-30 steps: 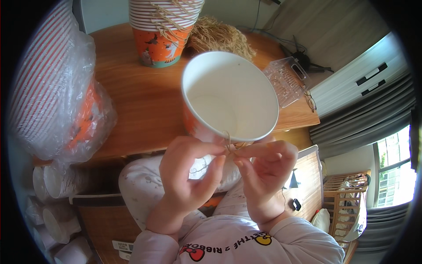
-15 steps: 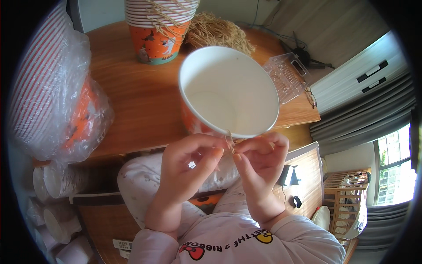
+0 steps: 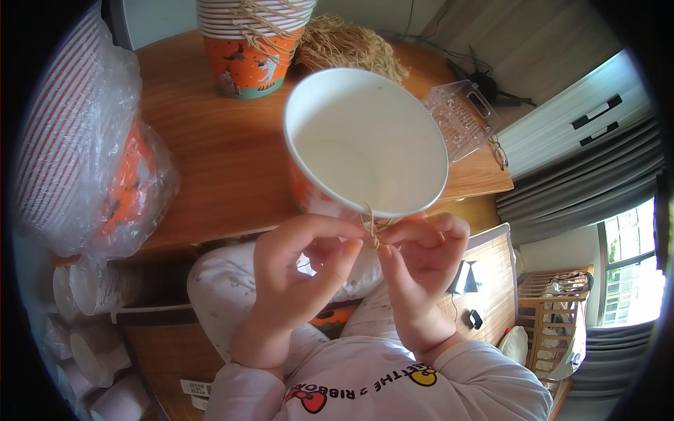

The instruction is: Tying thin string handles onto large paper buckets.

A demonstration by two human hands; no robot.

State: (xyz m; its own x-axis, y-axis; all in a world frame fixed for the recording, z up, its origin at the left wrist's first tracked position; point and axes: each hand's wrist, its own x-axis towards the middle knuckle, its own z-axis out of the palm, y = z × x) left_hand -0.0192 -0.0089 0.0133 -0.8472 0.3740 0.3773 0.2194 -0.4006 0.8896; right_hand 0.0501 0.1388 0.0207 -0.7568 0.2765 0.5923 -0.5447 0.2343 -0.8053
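A large paper bucket (image 3: 372,133), white inside with orange printing outside, leans at the table's near edge with its mouth toward me. Tan paper cord (image 3: 372,237) passes through its near rim and makes a small knot or loop just below. My left hand (image 3: 298,270) pinches the cord between thumb and forefinger, left of the knot. On the other side, my right hand (image 3: 421,270) has its thumb and forefinger closed on the cord as well. The cord's ends are mostly hidden by my fingers.
On the wooden table (image 3: 210,182) stand a stack of orange buckets (image 3: 249,67) with cords and a heap of tan cords (image 3: 351,49). Plastic-wrapped buckets (image 3: 91,154) are at left. A clear plastic tray (image 3: 460,123) and eyeglasses (image 3: 498,151) lie at right.
My fingertips have drawn slightly apart, my right hand moving a little to the right, and the knot shows more plainly between them. The bucket has barely shifted.
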